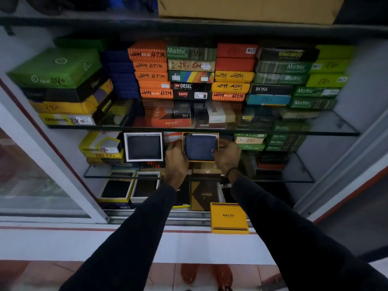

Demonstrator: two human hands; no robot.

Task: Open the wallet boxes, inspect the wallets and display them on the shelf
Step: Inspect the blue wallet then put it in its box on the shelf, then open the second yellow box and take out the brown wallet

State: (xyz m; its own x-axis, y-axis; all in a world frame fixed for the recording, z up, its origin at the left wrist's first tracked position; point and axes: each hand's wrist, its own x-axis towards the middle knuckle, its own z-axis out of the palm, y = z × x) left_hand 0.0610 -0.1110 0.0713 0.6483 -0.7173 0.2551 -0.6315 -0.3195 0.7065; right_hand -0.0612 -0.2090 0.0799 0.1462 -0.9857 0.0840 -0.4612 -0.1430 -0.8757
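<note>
An open yellow-rimmed box (217,141) stands tilted up on the middle glass shelf (294,179), and a dark blue wallet (199,147) lies in it. My left hand (176,162) grips the box's left edge. My right hand (227,157) grips its right edge. To the left stands an open white-rimmed box (126,147) with a black wallet (143,147) facing out. The yellow Balisi lid (228,217) lies on the cabinet's front sill below my right arm.
Stacks of closed wallet boxes (191,70) fill the upper glass shelf. More closed boxes (277,141) sit right of my hands and yellow ones (100,147) at left. Open boxes with wallets (117,187) stand on the bottom level. A sliding glass door (31,164) is at left.
</note>
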